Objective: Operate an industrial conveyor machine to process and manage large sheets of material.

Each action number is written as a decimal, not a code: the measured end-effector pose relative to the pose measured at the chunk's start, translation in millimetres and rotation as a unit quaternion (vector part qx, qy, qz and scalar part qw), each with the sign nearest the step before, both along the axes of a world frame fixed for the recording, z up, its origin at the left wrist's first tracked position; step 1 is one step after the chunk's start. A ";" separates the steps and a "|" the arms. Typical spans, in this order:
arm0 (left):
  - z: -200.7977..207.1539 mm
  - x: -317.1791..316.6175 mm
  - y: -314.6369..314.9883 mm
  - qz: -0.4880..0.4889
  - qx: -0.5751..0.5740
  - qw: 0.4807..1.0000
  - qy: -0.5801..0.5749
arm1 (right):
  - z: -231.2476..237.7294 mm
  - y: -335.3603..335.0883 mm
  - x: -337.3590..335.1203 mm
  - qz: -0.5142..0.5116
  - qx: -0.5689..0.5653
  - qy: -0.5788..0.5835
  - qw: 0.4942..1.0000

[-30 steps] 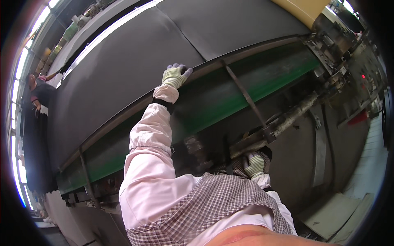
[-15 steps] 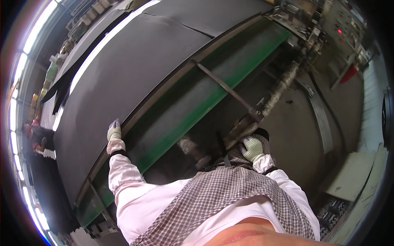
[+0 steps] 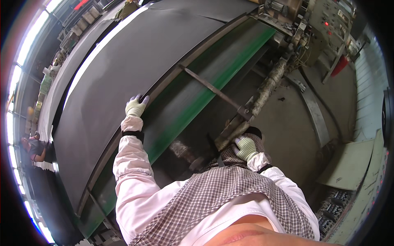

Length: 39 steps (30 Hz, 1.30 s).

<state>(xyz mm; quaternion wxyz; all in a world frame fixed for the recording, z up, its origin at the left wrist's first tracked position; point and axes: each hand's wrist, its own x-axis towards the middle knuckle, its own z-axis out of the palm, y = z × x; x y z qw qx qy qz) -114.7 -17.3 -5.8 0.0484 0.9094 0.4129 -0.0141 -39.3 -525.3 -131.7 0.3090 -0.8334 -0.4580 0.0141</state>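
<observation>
A wide dark grey sheet (image 3: 119,69) lies over a long machine bed with a metal edge rail (image 3: 164,78). My left hand (image 3: 136,107), in a striped knit glove with purple fingertips, rests on the sheet's near edge by the rail. Its fingers are spread, holding nothing. In a matching glove, my right hand (image 3: 247,149) is low by my checked apron (image 3: 217,184), beside the end of a worn, pale-crusted roller (image 3: 269,88). Its visible fingertips are slightly apart; whether they touch the roller is unclear.
Below the rail runs a green-edged belt (image 3: 221,82), crossed by a metal strut (image 3: 211,88). Machinery (image 3: 283,20) and a control panel (image 3: 328,28) stand far right. A pale cabinet (image 3: 347,166) is at right. Another person (image 3: 36,148) stands beyond the sheet at left.
My view has shifted slightly. My left hand has moved forward and right along the edge. The sheet's seam has shifted toward the far right. My right hand stays beside the roller.
</observation>
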 end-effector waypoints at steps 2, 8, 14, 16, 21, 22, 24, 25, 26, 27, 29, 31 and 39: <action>7.0 29.1 -10.9 -0.013 -0.009 1.000 0.019 | 0.4 0.0 1.6 0.005 -0.009 0.005 1.000; 13.1 115.3 -31.8 -0.059 -0.015 0.997 0.039 | -2.1 -2.7 2.9 0.017 -0.017 0.003 1.000; 21.1 207.6 -55.1 -0.103 -0.046 0.991 0.068 | 0.4 -2.6 5.7 0.023 -0.017 0.009 1.000; 20.7 235.2 -61.2 -0.116 -0.044 0.990 0.059 | -1.4 -2.0 8.1 0.031 -0.017 0.009 0.999; 19.5 307.4 -78.2 -0.134 -0.052 0.987 0.075 | -9.1 -3.2 10.6 0.047 -0.015 0.008 0.999; 22.1 319.9 -86.1 -0.140 -0.045 0.987 0.066 | -7.1 -3.0 11.9 0.050 -0.016 0.011 0.999; 25.7 343.9 -99.5 -0.153 -0.035 0.986 0.051 | -2.1 -1.4 16.3 0.046 -0.011 0.015 0.999; 27.6 355.8 -104.5 -0.155 -0.060 0.985 0.046 | -0.4 -1.8 17.5 0.043 -0.009 0.016 0.999; 29.4 367.0 -109.7 -0.153 -0.072 0.985 0.037 | 2.2 -1.4 21.3 0.042 -0.008 0.016 0.999; 29.1 375.5 -112.9 -0.151 -0.084 0.985 0.030 | 3.4 -1.2 20.6 0.043 -0.008 0.019 0.999; 23.2 388.1 -113.5 -0.172 -0.085 0.981 -0.010 | 5.7 -1.5 21.8 0.046 -0.007 0.021 0.999; 21.0 384.8 -114.6 -0.185 -0.089 0.978 -0.025 | 5.4 -1.3 20.8 0.052 -0.008 0.026 0.998; 9.8 259.9 -70.5 -0.145 -0.121 0.981 -0.054 | 2.6 0.3 10.0 0.031 -0.004 0.020 0.999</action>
